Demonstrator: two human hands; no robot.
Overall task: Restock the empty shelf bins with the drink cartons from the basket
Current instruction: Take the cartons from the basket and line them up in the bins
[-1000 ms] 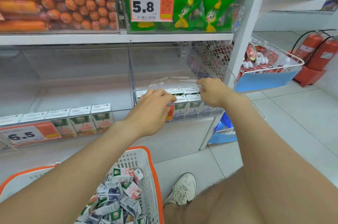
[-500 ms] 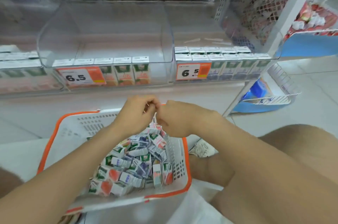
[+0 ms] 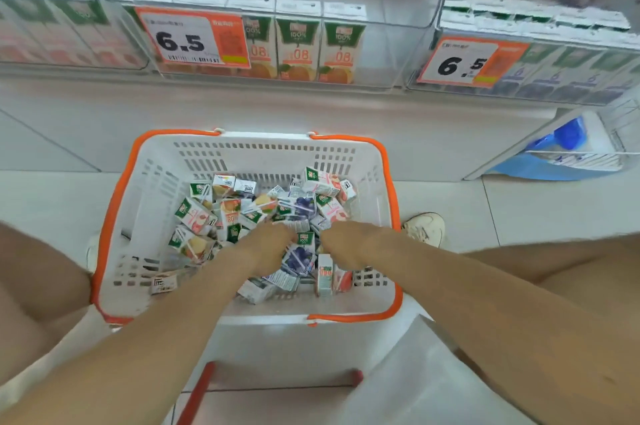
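We had both hands down in the basket [image 3: 263, 154], which sat on the floor just below the shelf. The left hand [image 3: 273, 242] and the right hand [image 3: 346, 241] were side by side in the middle of the loose pile of drink cartons [image 3: 239, 206], with a purple carton [image 3: 300, 256] showing between them. The fingers pointed down into the pile, hidden behind the backs of the hands. We could not tell whether either hand held a carton or only touched the heap.

The step in hand appeared to be picking the next cartons. We judged these points to matter:

- The cartons lay mixed by flavour and at all angles, so each one needed sorting before lifting.
- The middle bin [image 3: 394, 53] held a front row of orange cartons [image 3: 298, 43] with a gap at its right end. The bin to the right [image 3: 588, 92] held purple ones.
- Each carton needed gripping by its long sides and setting upright, label forward, beside its own kind.
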